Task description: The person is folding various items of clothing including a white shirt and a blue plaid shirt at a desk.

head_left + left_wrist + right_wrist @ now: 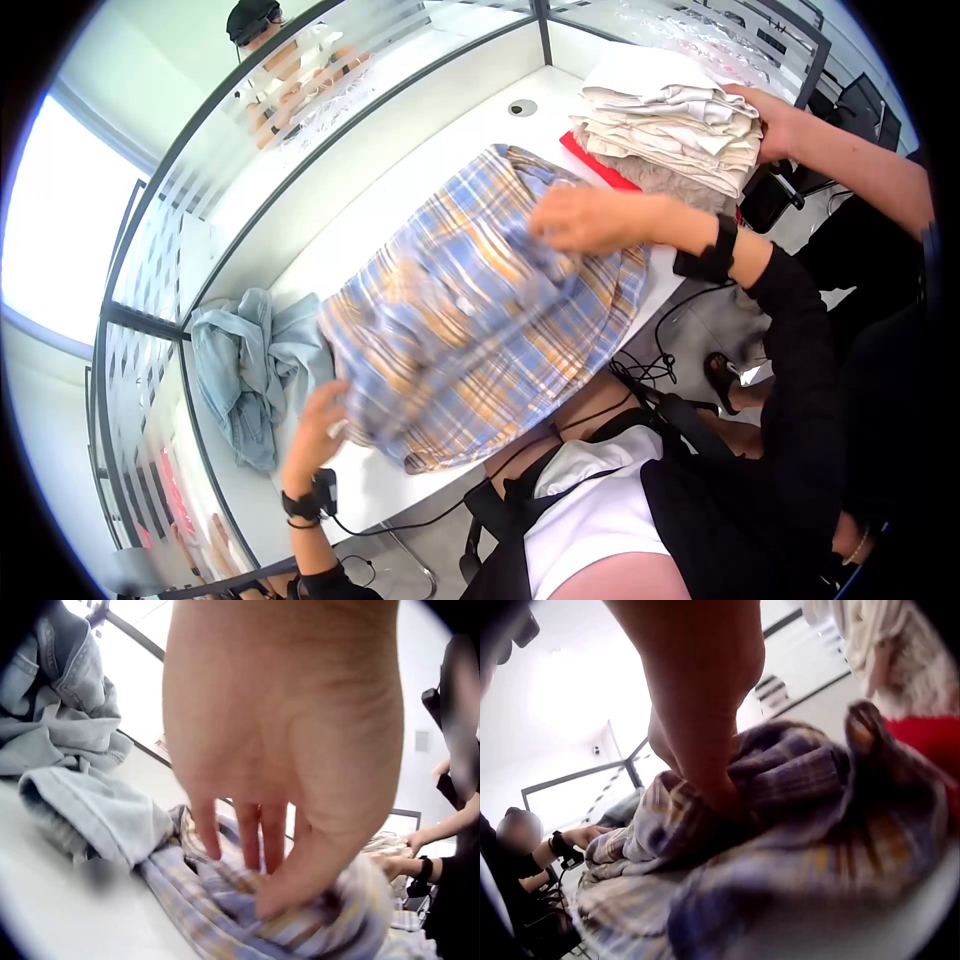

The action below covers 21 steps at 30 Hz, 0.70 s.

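Note:
A blue, yellow and white plaid shirt (480, 300) lies spread across the white table, its middle rumpled. At its left end my left hand (318, 425) holds the cloth; in the left wrist view the thumb and fingers of that hand (285, 750) reach down into the bunched plaid. My right hand (590, 218), fingers curled, grips the shirt near its right end. Seen from the right wrist, the plaid cloth (795, 772) rises in folds around that hand (705, 712), and the fingertips are hidden.
Light blue jeans (245, 370) lie crumpled at the table's left end. A stack of folded cream clothes (670, 120) stands at the right on a fluffy grey piece and a red item (600, 162). Another person's hand (775, 125) touches the stack. Black cables (430, 522) hang below the front edge.

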Motion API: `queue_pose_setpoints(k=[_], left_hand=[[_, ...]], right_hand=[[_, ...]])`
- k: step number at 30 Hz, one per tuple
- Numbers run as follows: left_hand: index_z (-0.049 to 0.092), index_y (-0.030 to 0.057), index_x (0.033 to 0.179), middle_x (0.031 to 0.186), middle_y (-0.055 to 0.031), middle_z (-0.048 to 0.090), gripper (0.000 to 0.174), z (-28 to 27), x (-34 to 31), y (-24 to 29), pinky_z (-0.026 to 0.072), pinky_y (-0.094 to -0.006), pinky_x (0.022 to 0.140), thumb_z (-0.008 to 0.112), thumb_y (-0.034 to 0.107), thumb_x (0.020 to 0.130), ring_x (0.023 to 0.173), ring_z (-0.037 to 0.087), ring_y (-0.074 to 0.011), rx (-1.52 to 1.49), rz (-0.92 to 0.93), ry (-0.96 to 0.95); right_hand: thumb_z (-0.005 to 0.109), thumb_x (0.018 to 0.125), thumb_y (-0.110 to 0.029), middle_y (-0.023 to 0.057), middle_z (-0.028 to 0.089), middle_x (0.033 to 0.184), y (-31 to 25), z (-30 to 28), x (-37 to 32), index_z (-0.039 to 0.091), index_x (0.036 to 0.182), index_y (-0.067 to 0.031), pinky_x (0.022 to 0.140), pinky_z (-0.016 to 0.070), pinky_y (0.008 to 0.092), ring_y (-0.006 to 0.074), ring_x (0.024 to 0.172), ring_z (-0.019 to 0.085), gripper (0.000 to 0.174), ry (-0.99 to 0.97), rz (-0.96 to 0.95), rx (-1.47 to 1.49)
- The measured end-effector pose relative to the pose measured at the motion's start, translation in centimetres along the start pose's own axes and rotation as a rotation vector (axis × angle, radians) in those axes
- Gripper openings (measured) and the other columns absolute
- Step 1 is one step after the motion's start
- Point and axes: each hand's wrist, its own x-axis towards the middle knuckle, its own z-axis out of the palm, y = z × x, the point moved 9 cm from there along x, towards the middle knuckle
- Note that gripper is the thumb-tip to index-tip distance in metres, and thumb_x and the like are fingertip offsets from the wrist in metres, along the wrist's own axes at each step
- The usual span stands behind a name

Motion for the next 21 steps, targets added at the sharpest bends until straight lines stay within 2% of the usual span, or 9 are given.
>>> queue_pose_setpoints(k=[2, 4, 5, 9, 12, 13, 16, 17, 21], left_hand=[[0.049, 0.0004, 0.114, 0.121, -0.0174, 0.050, 0.051, 3.2, -0.1, 1.1, 0.0362, -0.0394, 0.096, 0.063, 0.004, 0.065, 0.113, 0.046, -0.0355, -0.244, -0.134, -0.144], [0.042, 0.0011, 0.123, 0.120, -0.0194, 0.049, 0.064, 3.1, -0.1, 1.7, 0.0366, -0.0372, 0.095, 0.066, 0.009, 0.064, 0.111, 0.046, -0.0347, -0.242, -0.200, -0.088], [0.040, 0.0012, 0.125, 0.120, -0.0194, 0.049, 0.068, 2.7, 0.0, 2.0, 0.0368, -0.0364, 0.095, 0.068, 0.012, 0.064, 0.110, 0.047, -0.0338, -0.255, -0.226, -0.095], [0.043, 0.0010, 0.123, 0.117, -0.0160, 0.050, 0.067, 1.0, 1.6, 3.4, 0.0368, -0.0350, 0.094, 0.074, 0.018, 0.065, 0.109, 0.048, -0.0304, -0.534, -0.291, 0.004], [0.051, 0.0015, 0.115, 0.115, -0.0128, 0.051, 0.057, 0.9, 2.8, 4.3, 0.0363, -0.0333, 0.095, 0.075, 0.015, 0.065, 0.110, 0.047, -0.0316, -0.518, -0.272, 0.035], [0.057, 0.0020, 0.101, 0.117, -0.0124, 0.051, 0.041, 1.0, 2.8, 4.1, 0.0312, -0.0377, 0.100, 0.071, 0.003, 0.063, 0.117, 0.046, -0.0300, -0.428, -0.260, 0.105], [0.057, 0.0028, 0.082, 0.114, -0.0123, 0.052, 0.028, 0.9, 2.4, 6.8, 0.0299, -0.0460, 0.100, 0.068, -0.002, 0.057, 0.114, 0.047, -0.0323, -0.042, 0.036, 0.136], [0.053, 0.0035, 0.073, 0.114, -0.0122, 0.052, 0.023, 0.8, 2.3, 7.7, 0.0292, -0.0523, 0.099, 0.064, -0.004, 0.054, 0.114, 0.047, -0.0338, -0.018, 0.061, 0.137], [0.056, 0.0080, 0.077, 0.118, -0.0088, 0.052, 0.025, 1.8, 0.8, 10.1, 0.0275, -0.0518, 0.102, 0.054, -0.006, 0.056, 0.118, 0.044, -0.0299, 0.023, 0.125, 0.047]], right_hand=[[0.065, 0.070, -0.014, 0.0115, 0.053, 0.099, -1.1, 3.4, -1.7, 0.054, 0.087, -0.0017, 0.082, 0.0428, 0.0363, 0.0271, 0.094, 0.051, 0.024, -0.139, 0.020, 0.030], [0.071, 0.067, -0.023, 0.0114, 0.053, 0.099, -1.7, 4.3, -2.4, 0.054, 0.098, -0.0025, 0.084, 0.0426, 0.0363, 0.0272, 0.096, 0.051, 0.041, -0.210, 0.164, 0.157], [0.077, 0.062, -0.033, 0.0133, 0.055, 0.100, -0.9, 5.0, -2.4, 0.048, 0.114, -0.0013, 0.087, 0.0424, 0.0368, 0.0277, 0.098, 0.053, 0.067, -0.291, 0.273, 0.194], [0.076, 0.067, -0.036, 0.0189, 0.057, 0.111, 0.4, 4.7, -0.5, 0.041, 0.123, 0.0036, 0.089, 0.0429, 0.0357, 0.0281, 0.103, 0.056, 0.077, -0.062, 0.663, 0.790], [0.076, 0.066, -0.036, 0.0194, 0.060, 0.101, -0.3, 6.7, -0.1, 0.044, 0.116, 0.0015, 0.082, 0.0462, 0.0367, 0.0285, 0.095, 0.058, 0.070, -0.109, 0.538, 0.696], [0.076, 0.068, -0.031, 0.0160, 0.060, 0.096, -0.4, 6.5, 0.0, 0.050, 0.108, 0.0011, 0.080, 0.0464, 0.0357, 0.0271, 0.090, 0.059, 0.057, 0.003, 0.554, 0.751], [0.072, 0.069, -0.018, 0.0115, 0.058, 0.092, -0.1, 7.1, -1.2, 0.056, 0.093, 0.0011, 0.079, 0.0457, 0.0344, 0.0256, 0.086, 0.057, 0.035, -0.039, 0.689, 0.930], [0.072, 0.067, -0.016, 0.0107, 0.057, 0.095, -0.6, 5.3, -0.9, 0.057, 0.090, 0.0001, 0.079, 0.0452, 0.0337, 0.0255, 0.088, 0.056, 0.032, 0.032, 0.588, 0.771], [0.069, 0.061, -0.011, 0.0077, 0.055, 0.099, -6.8, -0.5, -0.8, 0.058, 0.081, -0.0027, 0.079, 0.0440, 0.0327, 0.0243, 0.092, 0.053, 0.024, 0.138, 0.126, 0.246]])
